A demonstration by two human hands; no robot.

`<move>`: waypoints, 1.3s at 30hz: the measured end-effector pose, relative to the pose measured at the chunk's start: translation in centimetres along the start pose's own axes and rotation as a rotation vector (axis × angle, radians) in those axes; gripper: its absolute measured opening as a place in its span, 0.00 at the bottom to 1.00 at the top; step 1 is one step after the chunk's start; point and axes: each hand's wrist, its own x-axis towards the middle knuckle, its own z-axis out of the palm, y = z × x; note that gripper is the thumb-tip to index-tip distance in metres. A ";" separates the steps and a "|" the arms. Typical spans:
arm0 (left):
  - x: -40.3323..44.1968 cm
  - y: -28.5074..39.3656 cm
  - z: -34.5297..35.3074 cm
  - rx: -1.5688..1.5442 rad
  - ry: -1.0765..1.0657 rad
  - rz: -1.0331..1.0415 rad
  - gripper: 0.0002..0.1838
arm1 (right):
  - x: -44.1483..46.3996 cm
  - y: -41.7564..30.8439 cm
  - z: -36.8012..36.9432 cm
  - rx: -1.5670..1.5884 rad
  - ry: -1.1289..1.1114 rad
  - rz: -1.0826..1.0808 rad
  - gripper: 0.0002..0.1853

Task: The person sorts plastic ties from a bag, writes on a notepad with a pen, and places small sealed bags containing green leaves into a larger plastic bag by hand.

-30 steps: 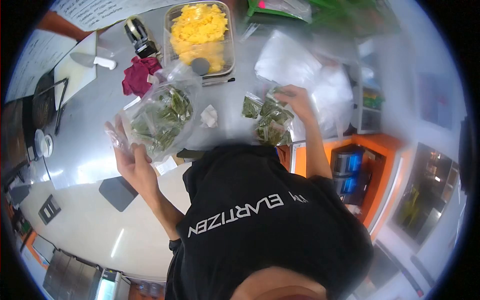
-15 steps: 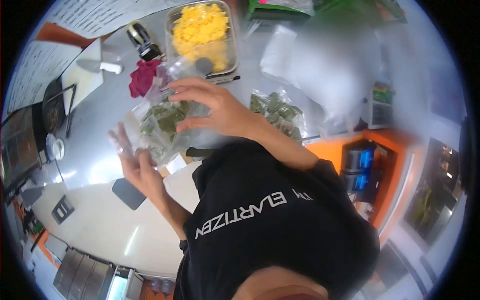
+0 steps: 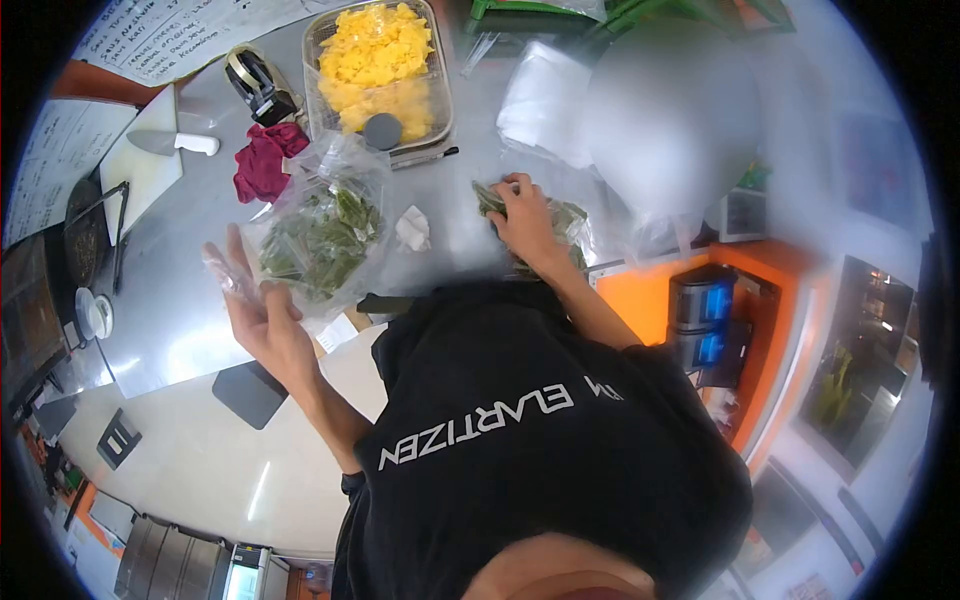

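Observation:
A clear plastic bag (image 3: pixel 345 275) of green leaves lies on the steel counter, its mouth spread wide. My left hand (image 3: pixel 268 325) is at its left edge, with thumb and fingers on the thin plastic and a clear fold around the fingertips. To the right, my right hand (image 3: pixel 525 225) reaches down on a second clear bag (image 3: pixel 585 235) with green leaves (image 3: pixel 482 197). Its fingers curl over the leaves, and the fingertips are partly hidden. Between the bags lies a small crumpled white piece (image 3: pixel 412 229).
A clear container of yellow pieces (image 3: pixel 375 60) stands behind, with a pen (image 3: pixel 425 157) before it. Nearby are a maroon cloth (image 3: pixel 268 163), a tape dispenser (image 3: pixel 260 85), and a white-handled knife (image 3: pixel 195 144) on a cutting board (image 3: pixel 150 175). White plastic sheets (image 3: pixel 545 100) lie right.
My right hand has moved from above the left bag to the leaves on the right. My left hand keeps its place at the bag's edge. The view has shifted slightly.

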 end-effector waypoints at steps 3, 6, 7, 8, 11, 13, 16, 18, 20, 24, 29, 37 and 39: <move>-0.1 -0.5 -0.7 -0.042 -0.005 0.005 0.43 | -0.1 -0.4 1.9 0.195 -0.004 -0.069 0.18; -0.5 0.0 -0.8 0.012 0.039 -0.005 0.45 | 0.4 -0.8 2.0 0.408 0.043 -0.007 0.16; -0.5 -0.1 -0.9 0.012 0.040 0.000 0.45 | 0.8 -1.1 1.7 0.487 0.064 0.045 0.15; -0.5 -0.2 -1.1 0.011 0.043 0.006 0.45 | 1.3 -1.4 1.2 0.694 0.075 0.162 0.14; -0.7 -0.2 -1.4 0.013 0.051 -0.007 0.44 | 3.7 -8.5 -7.4 1.164 0.181 0.302 0.11; -0.9 0.1 -0.9 0.000 0.053 -0.019 0.44 | 4.7 -13.1 -10.4 1.237 0.279 -0.012 0.12; -0.9 0.1 -0.7 0.001 0.023 0.026 0.45 | 6.8 -16.9 -9.4 1.192 0.176 -0.650 0.15; -1.1 0.6 -0.2 0.015 0.018 0.043 0.45 | 6.7 -19.0 -9.1 0.854 0.044 -0.623 0.19; -1.1 0.6 -0.5 0.016 0.036 0.071 0.45 | 5.2 -17.8 -9.8 0.991 0.026 -0.461 0.21; -1.1 -0.4 -1.1 0.041 0.112 0.036 0.44 | 2.7 -9.7 -10.2 1.026 -0.033 -0.096 0.21; -0.4 -0.8 -0.9 0.060 0.128 0.053 0.43 | -4.8 3.7 -9.4 0.362 -0.115 0.297 0.32; 0.3 -0.6 0.5 0.068 0.053 0.072 0.43 | -11.7 4.9 -4.2 0.186 0.031 0.466 0.42; 0.3 -0.7 0.5 0.038 0.040 0.066 0.43 | -11.4 5.8 -1.9 0.251 0.133 0.378 0.38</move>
